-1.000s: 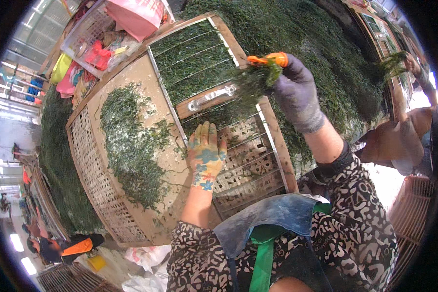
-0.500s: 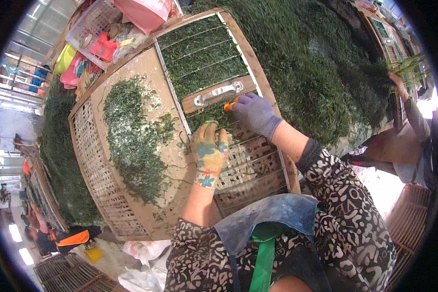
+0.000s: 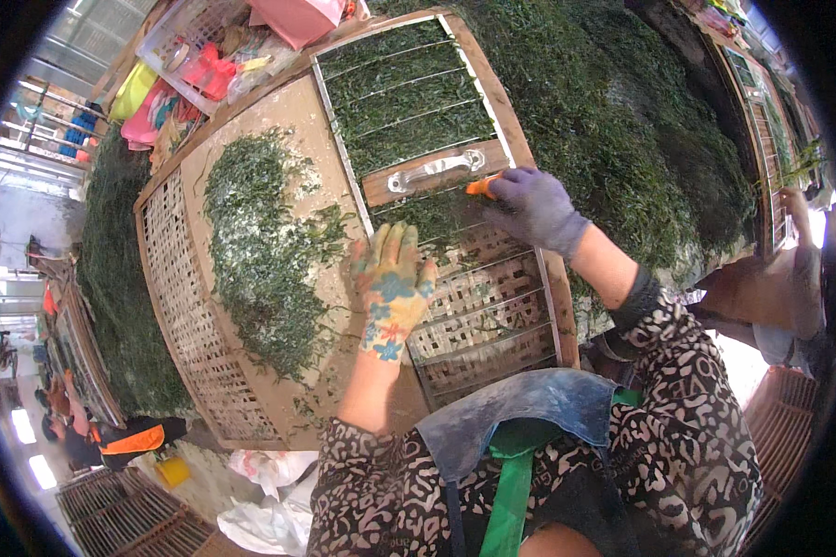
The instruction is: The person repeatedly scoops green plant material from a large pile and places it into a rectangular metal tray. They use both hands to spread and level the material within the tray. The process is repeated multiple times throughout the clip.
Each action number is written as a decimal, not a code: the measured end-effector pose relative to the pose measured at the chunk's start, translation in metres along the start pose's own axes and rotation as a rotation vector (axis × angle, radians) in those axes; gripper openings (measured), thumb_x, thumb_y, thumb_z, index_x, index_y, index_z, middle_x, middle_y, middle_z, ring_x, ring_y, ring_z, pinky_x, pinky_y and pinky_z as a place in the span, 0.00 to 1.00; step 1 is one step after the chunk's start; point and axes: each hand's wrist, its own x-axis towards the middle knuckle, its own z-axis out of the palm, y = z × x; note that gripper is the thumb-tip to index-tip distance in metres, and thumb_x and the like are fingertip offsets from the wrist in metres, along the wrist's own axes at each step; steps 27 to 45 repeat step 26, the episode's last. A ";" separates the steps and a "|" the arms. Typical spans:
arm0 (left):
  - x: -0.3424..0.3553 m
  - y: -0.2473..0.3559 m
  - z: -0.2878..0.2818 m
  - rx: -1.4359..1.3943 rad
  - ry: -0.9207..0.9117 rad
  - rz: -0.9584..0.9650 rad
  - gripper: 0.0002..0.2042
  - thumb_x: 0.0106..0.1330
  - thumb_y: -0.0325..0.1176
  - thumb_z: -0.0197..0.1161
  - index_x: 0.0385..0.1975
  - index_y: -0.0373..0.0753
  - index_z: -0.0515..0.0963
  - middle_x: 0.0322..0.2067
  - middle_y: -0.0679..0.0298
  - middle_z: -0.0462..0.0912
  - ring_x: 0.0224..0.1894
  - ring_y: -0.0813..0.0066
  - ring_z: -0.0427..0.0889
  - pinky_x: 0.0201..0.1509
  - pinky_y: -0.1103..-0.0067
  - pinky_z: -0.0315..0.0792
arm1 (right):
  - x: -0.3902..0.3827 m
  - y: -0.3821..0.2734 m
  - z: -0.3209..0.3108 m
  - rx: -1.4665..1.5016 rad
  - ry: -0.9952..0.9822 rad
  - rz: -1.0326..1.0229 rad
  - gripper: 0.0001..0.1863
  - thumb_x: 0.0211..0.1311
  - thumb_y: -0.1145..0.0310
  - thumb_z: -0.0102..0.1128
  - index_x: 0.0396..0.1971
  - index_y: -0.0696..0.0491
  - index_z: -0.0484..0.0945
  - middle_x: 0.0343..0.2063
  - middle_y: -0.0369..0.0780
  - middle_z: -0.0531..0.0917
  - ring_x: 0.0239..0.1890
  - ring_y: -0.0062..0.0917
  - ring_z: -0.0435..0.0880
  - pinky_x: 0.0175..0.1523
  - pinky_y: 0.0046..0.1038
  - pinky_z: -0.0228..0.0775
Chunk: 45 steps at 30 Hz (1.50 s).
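My right hand (image 3: pixel 537 212), in a purple-grey glove, grips a small orange tool (image 3: pixel 480 188), mostly hidden by the fingers. It is just below a wooden block (image 3: pixel 390 184) with a metal handle, which lies across a white-edged frame (image 3: pixel 480 93) with thin cross bars. Shredded green strands, like seaweed, (image 3: pixel 409 111) fill the frame's upper part. Below, a woven lattice (image 3: pixel 492 297) shows through. My left hand (image 3: pixel 395 292), in a flower-patterned glove stained green, is open, fingers stretched, at the frame's left edge. Left of it a loose green heap (image 3: pixel 260 251) lies on a tan board (image 3: pixel 344 325).
A large green mass (image 3: pixel 613 158) lies beyond the frame on the right. A pale plastic basket (image 3: pixel 172 60) with coloured items stands at the far left. Another person's arm (image 3: pixel 794 213) shows at the far right; someone in dark and orange clothing (image 3: pixel 130 441) is at lower left.
My right hand has moved right with the orange tool, away from the strands. The left hand has shifted slightly left, its fingers now spread flatter. The block stays on the frame.
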 end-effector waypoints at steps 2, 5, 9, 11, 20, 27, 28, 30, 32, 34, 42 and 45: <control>-0.015 -0.001 -0.001 0.012 0.052 -0.057 0.24 0.61 0.42 0.68 0.57 0.40 0.78 0.61 0.58 0.77 0.66 0.57 0.73 0.71 0.56 0.59 | -0.005 0.003 0.002 -0.022 -0.090 -0.041 0.19 0.60 0.62 0.67 0.52 0.43 0.79 0.42 0.39 0.83 0.45 0.39 0.84 0.47 0.40 0.80; -0.027 0.004 0.009 0.014 0.140 -0.142 0.24 0.61 0.40 0.66 0.57 0.39 0.77 0.60 0.58 0.77 0.67 0.54 0.71 0.72 0.55 0.57 | 0.012 -0.016 0.034 -0.033 -0.155 -0.203 0.18 0.60 0.62 0.66 0.51 0.43 0.79 0.42 0.38 0.82 0.46 0.39 0.85 0.48 0.42 0.79; -0.024 0.009 0.018 -0.015 0.216 -0.168 0.29 0.60 0.40 0.65 0.62 0.37 0.72 0.63 0.54 0.73 0.68 0.51 0.69 0.74 0.53 0.55 | 0.038 -0.059 0.085 0.214 0.045 -0.205 0.13 0.59 0.58 0.63 0.45 0.41 0.81 0.40 0.38 0.82 0.46 0.39 0.85 0.47 0.43 0.79; -0.016 0.012 0.022 -0.037 0.287 -0.116 0.31 0.61 0.40 0.64 0.64 0.37 0.70 0.64 0.53 0.72 0.68 0.50 0.68 0.75 0.52 0.53 | 0.045 -0.071 0.096 0.248 0.079 -0.034 0.14 0.59 0.59 0.63 0.45 0.42 0.81 0.40 0.38 0.82 0.44 0.40 0.84 0.46 0.42 0.79; -0.004 0.012 0.027 0.173 -0.066 -0.106 0.35 0.65 0.56 0.59 0.65 0.36 0.73 0.69 0.52 0.68 0.73 0.54 0.64 0.75 0.51 0.49 | 0.020 -0.013 0.041 0.213 0.089 -0.069 0.11 0.61 0.66 0.65 0.44 0.46 0.80 0.36 0.41 0.82 0.42 0.41 0.84 0.45 0.43 0.78; -0.010 0.011 0.031 0.030 0.054 -0.191 0.42 0.65 0.56 0.58 0.75 0.38 0.58 0.76 0.57 0.55 0.77 0.48 0.51 0.78 0.51 0.45 | 0.066 -0.017 -0.010 0.140 0.398 -0.118 0.14 0.60 0.58 0.69 0.42 0.48 0.81 0.38 0.42 0.85 0.43 0.40 0.85 0.46 0.39 0.79; -0.010 0.011 0.031 0.030 0.054 -0.191 0.42 0.65 0.56 0.58 0.75 0.38 0.58 0.76 0.57 0.55 0.77 0.48 0.51 0.78 0.51 0.45 | 0.066 -0.017 -0.010 0.140 0.398 -0.118 0.14 0.60 0.58 0.69 0.42 0.48 0.81 0.38 0.42 0.85 0.43 0.40 0.85 0.46 0.39 0.79; -0.010 0.011 0.031 0.030 0.054 -0.191 0.42 0.65 0.56 0.58 0.75 0.38 0.58 0.76 0.57 0.55 0.77 0.48 0.51 0.78 0.51 0.45 | 0.066 -0.017 -0.010 0.140 0.398 -0.118 0.14 0.60 0.58 0.69 0.42 0.48 0.81 0.38 0.42 0.85 0.43 0.40 0.85 0.46 0.39 0.79; -0.010 0.011 0.031 0.030 0.054 -0.191 0.42 0.65 0.56 0.58 0.75 0.38 0.58 0.76 0.57 0.55 0.77 0.48 0.51 0.78 0.51 0.45 | 0.066 -0.017 -0.010 0.140 0.398 -0.118 0.14 0.60 0.58 0.69 0.42 0.48 0.81 0.38 0.42 0.85 0.43 0.40 0.85 0.46 0.39 0.79; -0.010 0.011 0.031 0.030 0.054 -0.191 0.42 0.65 0.56 0.58 0.75 0.38 0.58 0.76 0.57 0.55 0.77 0.48 0.51 0.78 0.51 0.45 | 0.066 -0.017 -0.010 0.140 0.398 -0.118 0.14 0.60 0.58 0.69 0.42 0.48 0.81 0.38 0.42 0.85 0.43 0.40 0.85 0.46 0.39 0.79; -0.010 0.011 0.031 0.030 0.054 -0.191 0.42 0.65 0.56 0.58 0.75 0.38 0.58 0.76 0.57 0.55 0.77 0.48 0.51 0.78 0.51 0.45 | 0.066 -0.017 -0.010 0.140 0.398 -0.118 0.14 0.60 0.58 0.69 0.42 0.48 0.81 0.38 0.42 0.85 0.43 0.40 0.85 0.46 0.39 0.79; -0.010 0.011 0.031 0.030 0.054 -0.191 0.42 0.65 0.56 0.58 0.75 0.38 0.58 0.76 0.57 0.55 0.77 0.48 0.51 0.78 0.51 0.45 | 0.066 -0.017 -0.010 0.140 0.398 -0.118 0.14 0.60 0.58 0.69 0.42 0.48 0.81 0.38 0.42 0.85 0.43 0.40 0.85 0.46 0.39 0.79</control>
